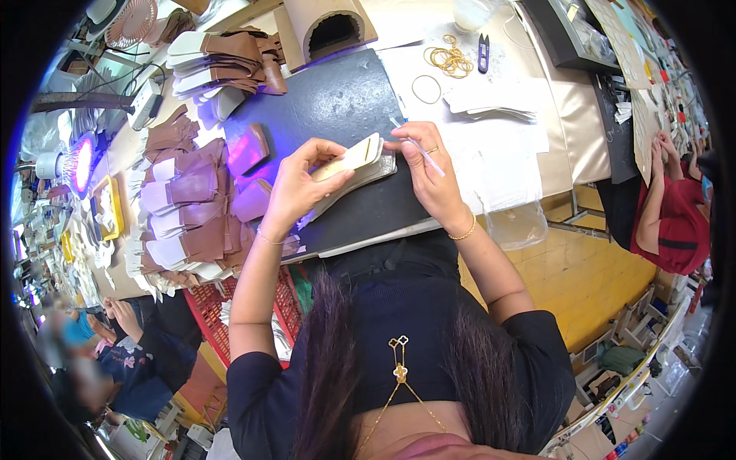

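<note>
My left hand (300, 182) grips a cream-white flat piece with rounded corners (359, 156) and a dark slot near its end. Below that piece lies a greyish, shiny flat stack (376, 172), partly hidden by it. In my right hand (434, 184) is a slim whitish pen-like stick (432, 162) with a blue end, pinched between the fingers. My right fingertips are close beside the cream piece's end; whether they touch it I cannot tell. Both hands are above a dark work board (337, 100).
Brown and white leather pieces (192, 184) lie in piles at left, near a glowing purple lamp (79, 165). An arched box (330, 31) stands behind the board. Rubber bands (451, 61), blue thread snips (484, 54) and white pieces (491, 103) lie at right. Co-workers sit both sides.
</note>
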{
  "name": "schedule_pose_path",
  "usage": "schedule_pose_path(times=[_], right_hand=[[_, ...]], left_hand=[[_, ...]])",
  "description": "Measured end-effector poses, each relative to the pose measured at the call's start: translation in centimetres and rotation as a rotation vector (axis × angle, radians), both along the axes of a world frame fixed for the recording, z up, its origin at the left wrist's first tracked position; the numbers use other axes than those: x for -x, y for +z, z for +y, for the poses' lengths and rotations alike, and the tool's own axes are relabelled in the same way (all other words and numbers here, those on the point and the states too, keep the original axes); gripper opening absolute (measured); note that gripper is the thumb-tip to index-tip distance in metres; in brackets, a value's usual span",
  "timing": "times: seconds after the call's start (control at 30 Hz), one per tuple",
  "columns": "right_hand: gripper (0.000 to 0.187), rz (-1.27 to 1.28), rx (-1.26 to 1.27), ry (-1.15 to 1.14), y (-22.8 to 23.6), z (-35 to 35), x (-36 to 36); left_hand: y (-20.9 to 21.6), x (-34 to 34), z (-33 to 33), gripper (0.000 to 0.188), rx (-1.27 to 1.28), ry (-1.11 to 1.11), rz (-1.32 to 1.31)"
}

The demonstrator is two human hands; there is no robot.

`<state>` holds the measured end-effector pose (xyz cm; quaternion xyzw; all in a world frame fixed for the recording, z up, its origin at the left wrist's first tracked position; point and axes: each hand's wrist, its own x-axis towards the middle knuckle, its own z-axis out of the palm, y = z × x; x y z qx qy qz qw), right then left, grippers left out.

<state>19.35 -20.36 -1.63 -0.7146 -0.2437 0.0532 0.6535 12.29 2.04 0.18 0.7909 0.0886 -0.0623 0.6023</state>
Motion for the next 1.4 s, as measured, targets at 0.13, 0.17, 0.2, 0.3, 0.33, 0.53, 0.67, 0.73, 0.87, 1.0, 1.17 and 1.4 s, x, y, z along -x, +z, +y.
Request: schedule_pose_path(times=[0.13, 0.17, 0.2, 0.3, 0.33, 0.53, 0.67, 0.73, 0.87, 1.0, 1.17, 1.4], right_hand=[[0.019, -0.072, 0.061, -0.01, -1.1, 1.1, -0.2], [0.02, -0.12, 0.102, 0.006, -1.4, 1.2, -0.5], [0.021, -0.169, 0.142, 0.026, -1.7, 1.4, -0.8], [0.022, -0.204, 0.185, 0.068, -2.2, 1.7, -1.1], [0.022, -0.197, 0.187, 0.08, -2.3, 1.7, -1.1], [0.019, -0.151, 0.214, 0.084, -2.0, 1.3, -0.9], [0.02, -0.357, 0.327, 0.029, -1.6, 1.5, -0.7], [0.025, -0.398, 0.358, 0.04, -1.5, 1.9, -0.4], [0.033, -0.441, 0.404, 0.109, -1.6, 2.7, -0.3], [0.036, -0.421, 0.421, 0.153, -1.7, 3.1, -0.5], [0.035, -0.413, 0.423, 0.197, -1.5, 3.5, -0.8], [0.034, -0.401, 0.365, 0.23, -1.6, 3.7, -0.7]], left_hand=[[0.5, 0.0, 0.5, 0.033, 0.288, 0.054, -0.101], [1.1, 0.1, 0.8, 0.034, 0.359, 0.064, -0.08], [1.8, 0.2, 1.1, 0.034, 0.391, 0.057, -0.1], [4.8, 1.0, 2.3, 0.031, 0.412, 0.057, -0.151], [5.9, 1.2, 2.8, 0.028, 0.389, 0.053, -0.182], [9.1, -0.6, 3.5, 0.025, -0.299, 0.142, -0.298], [10.3, -1.3, 4.1, 0.024, -0.01, 0.229, -0.36], [10.3, -1.1, 3.9, 0.025, 0.0, 0.143, -0.324], [10.4, 0.1, 3.7, 0.029, 0.187, 0.116, -0.28], [11.4, 1.3, 4.8, 0.03, 0.176, 0.197, -0.389], [11.6, 1.9, 7.0, 0.032, 0.11, 0.265, -0.529], [12.0, 5.5, 12.2, 0.034, 0.01, 0.487, -0.645]])
